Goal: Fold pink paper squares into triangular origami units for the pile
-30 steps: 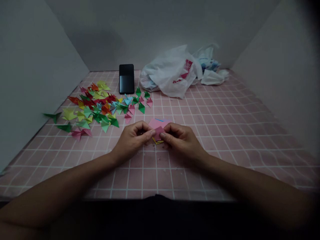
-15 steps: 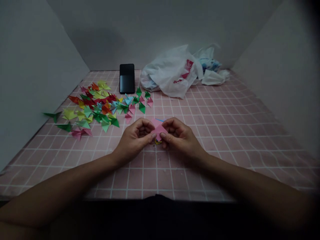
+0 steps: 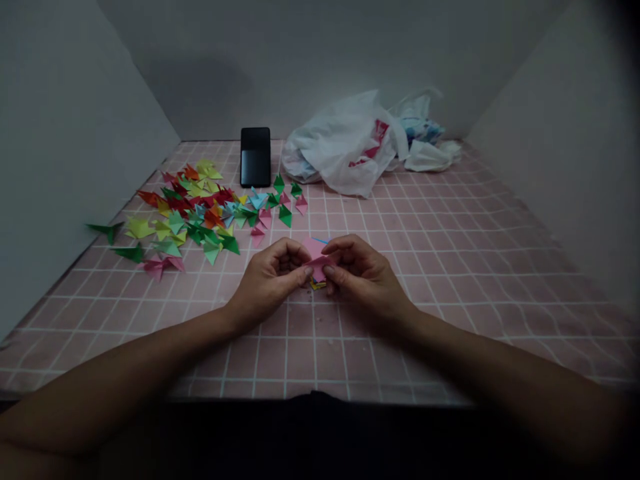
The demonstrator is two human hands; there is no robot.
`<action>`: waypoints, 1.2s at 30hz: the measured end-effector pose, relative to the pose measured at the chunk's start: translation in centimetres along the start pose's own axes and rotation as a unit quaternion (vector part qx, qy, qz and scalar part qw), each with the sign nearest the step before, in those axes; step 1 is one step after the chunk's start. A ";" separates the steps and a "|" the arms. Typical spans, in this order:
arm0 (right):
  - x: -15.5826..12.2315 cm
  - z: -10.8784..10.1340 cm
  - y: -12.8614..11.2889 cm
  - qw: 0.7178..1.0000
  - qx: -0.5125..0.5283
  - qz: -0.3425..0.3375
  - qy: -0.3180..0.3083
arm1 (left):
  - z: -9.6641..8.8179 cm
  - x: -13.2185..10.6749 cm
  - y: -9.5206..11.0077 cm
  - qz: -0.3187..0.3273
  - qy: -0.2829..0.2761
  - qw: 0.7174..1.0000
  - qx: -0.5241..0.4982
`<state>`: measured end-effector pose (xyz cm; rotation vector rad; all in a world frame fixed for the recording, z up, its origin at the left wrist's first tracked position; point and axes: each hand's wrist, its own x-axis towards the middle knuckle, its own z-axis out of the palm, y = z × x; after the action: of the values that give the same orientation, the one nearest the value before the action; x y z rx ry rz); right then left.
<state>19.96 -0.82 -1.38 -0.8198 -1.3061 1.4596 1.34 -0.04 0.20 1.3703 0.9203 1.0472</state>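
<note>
A small folded piece of pink origami paper is held between both hands above the table. My left hand pinches its left side between thumb and fingers. On the other side, my right hand grips it the same way, thumb towards me. Just beneath and behind it lies a stack of coloured paper, showing yellow, blue and pink edges; my hands hide most of it. To the left spreads a heap of folded paper cranes in red, green, yellow, blue and pink.
A black phone leans upright behind the cranes. A crumpled white plastic bag sits at the back, with a smaller packet and white tissue to its right. A checked pink cloth covers the table, walled on three sides.
The pink paper's front flap has gone from a pointed diamond to a flatter, narrower shape. My right hand has shifted very slightly to the right.
</note>
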 end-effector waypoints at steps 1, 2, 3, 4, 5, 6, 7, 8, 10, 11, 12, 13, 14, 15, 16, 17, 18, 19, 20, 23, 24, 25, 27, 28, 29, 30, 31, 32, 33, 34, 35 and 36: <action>0.0 0.0 0.0 1.000 -0.007 -0.003 0.000 | 0.0 0.0 0.0 -0.005 -0.003 1.000 0.002; 0.0 0.0 0.1 1.000 -0.014 -0.005 0.000 | -0.1 0.0 0.0 -0.010 -0.006 1.000 0.003; 0.0 0.0 0.1 1.000 -0.021 -0.006 0.000 | -0.1 0.0 0.0 -0.013 -0.009 1.000 0.004; 0.0 -0.1 0.1 1.000 -0.025 -0.006 0.001 | -0.1 0.0 -0.1 -0.013 -0.011 1.000 0.002; 0.1 -0.1 0.1 1.000 -0.025 -0.005 0.002 | -0.2 0.0 -0.1 -0.010 -0.010 1.000 -0.001; 0.1 -0.1 0.1 1.000 -0.021 -0.004 0.002 | -0.2 0.0 -0.1 -0.004 -0.007 1.000 -0.005; 0.1 -0.1 0.1 1.000 -0.017 -0.002 0.003 | -0.1 0.0 -0.2 0.001 -0.004 1.000 -0.008; 0.1 -0.1 0.0 1.000 -0.012 0.000 0.005 | -0.1 0.0 -0.2 0.006 0.000 1.000 -0.010; 0.1 -0.1 -0.1 1.000 -0.009 0.006 0.007 | -0.1 0.0 -0.2 0.009 0.006 1.000 -0.007; 0.1 -0.1 -0.2 1.000 -0.011 0.010 0.008 | 0.0 0.0 -0.2 0.009 0.008 1.000 -0.005; 0.1 0.0 -0.2 1.000 -0.013 0.013 0.010 | 0.0 0.0 -0.2 0.010 0.009 1.000 -0.004; 0.0 0.0 -0.3 1.000 -0.014 0.016 0.011 | 0.0 0.0 -0.2 0.010 0.009 1.000 -0.004; 0.0 0.0 -0.3 1.000 -0.014 0.017 0.012 | 0.0 0.0 -0.2 0.009 0.009 1.000 -0.005; 0.0 0.0 -0.3 1.000 -0.014 0.018 0.013 | 0.0 0.0 -0.2 0.008 0.008 1.000 -0.006; 0.0 0.0 -0.3 1.000 -0.014 0.018 0.013 | 0.0 0.0 -0.2 0.005 0.007 1.000 -0.008; 0.0 0.0 -0.3 1.000 -0.015 0.017 0.013 | 0.0 0.0 -0.3 0.002 0.004 1.000 -0.009; 0.0 0.0 -0.3 1.000 -0.017 0.016 0.013 | 0.0 0.0 -0.3 -0.001 0.003 1.000 -0.011; 0.0 0.0 -0.3 1.000 -0.019 0.015 0.013 | 0.0 0.0 -0.3 -0.001 0.003 1.000 -0.012; 0.0 0.0 -0.2 1.000 -0.020 0.015 0.013 | -0.1 0.0 -0.3 0.000 0.003 1.000 -0.012; 0.0 0.0 -0.2 1.000 -0.022 0.017 0.012 | -0.1 0.0 -0.2 0.002 0.006 1.000 -0.006; 0.0 0.0 -0.1 1.000 -0.022 0.018 0.011 | -0.1 0.0 -0.2 0.000 0.005 1.000 -0.004; 0.0 0.0 -0.1 1.000 -0.022 0.017 0.011 | -0.1 0.0 -0.2 -0.003 0.004 1.000 -0.005; 0.1 0.0 -0.1 1.000 -0.021 0.014 0.011 | -0.1 0.0 -0.3 -0.004 0.001 1.000 -0.010; 0.1 0.0 -0.1 1.000 -0.021 0.013 0.011 | -0.1 0.1 -0.3 -0.003 0.001 1.000 -0.013; 0.1 0.0 -0.1 1.000 -0.020 0.013 0.011 | -0.1 0.1 -0.4 -0.003 0.001 1.000 -0.014; 0.1 0.0 -0.1 1.000 -0.020 0.014 0.010 | -0.1 0.1 -0.4 -0.002 0.002 1.000 -0.014; 0.1 0.0 0.0 1.000 -0.020 0.016 0.010 | -0.1 0.1 -0.5 -0.002 0.002 1.000 -0.014; 0.1 0.0 0.0 1.000 -0.019 0.018 0.010 | -0.1 0.1 -0.5 -0.001 0.003 1.000 -0.013; 0.1 0.0 0.0 1.000 -0.017 0.017 0.010 | -0.1 0.1 -0.5 -0.001 0.004 1.000 -0.012; 0.1 0.0 0.0 1.000 -0.015 0.017 0.009 | -0.1 0.1 -0.5 -0.001 0.002 1.000 -0.012; 0.1 0.0 0.0 1.000 -0.013 0.018 0.009 | -0.1 0.1 -0.5 -0.001 0.001 1.000 -0.013; 0.1 0.0 0.0 1.000 -0.012 0.019 0.009 | -0.1 0.1 -0.5 -0.001 0.001 1.000 -0.013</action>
<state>19.92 -0.76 -1.41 -0.8743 -1.3032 1.4663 1.30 0.13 -0.31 1.3469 0.9055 1.0553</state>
